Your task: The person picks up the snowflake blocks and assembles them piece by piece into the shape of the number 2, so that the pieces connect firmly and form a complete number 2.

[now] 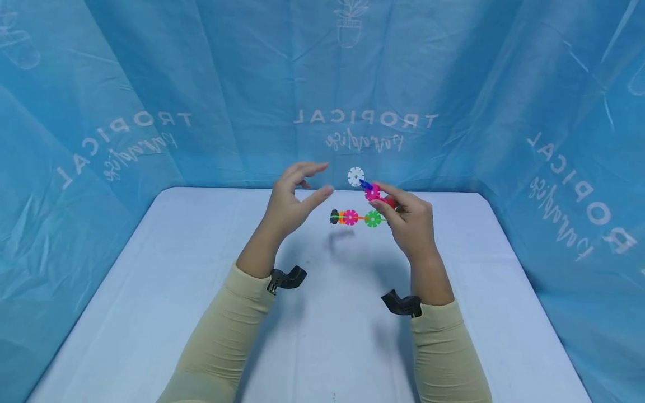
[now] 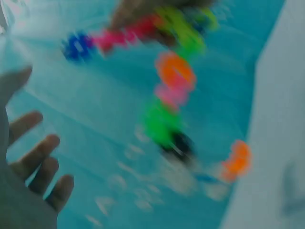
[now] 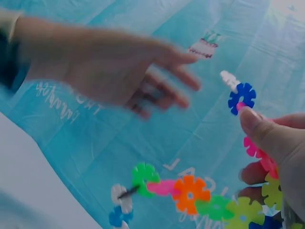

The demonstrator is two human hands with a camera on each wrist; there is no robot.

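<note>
My right hand (image 1: 410,221) pinches a pink disc (image 1: 372,193) in a chain of notched plastic snowflake discs, held up over the table. One end carries a blue disc (image 3: 233,102) and a white disc (image 1: 355,176) beyond the fingertips. The other part runs leftward below the hand, with a green disc (image 1: 373,218), a magenta disc (image 1: 350,217) and a black disc (image 1: 335,216). An orange disc (image 2: 237,161) shows low down in the blurred left wrist view. To the left of the chain, my left hand (image 1: 292,196) has its fingers spread, holding nothing.
Beneath both arms lies a white table (image 1: 201,252). A blue printed curtain (image 1: 252,67) hangs along its back and sides. Black wrist mounts (image 1: 289,277) sit on both forearms.
</note>
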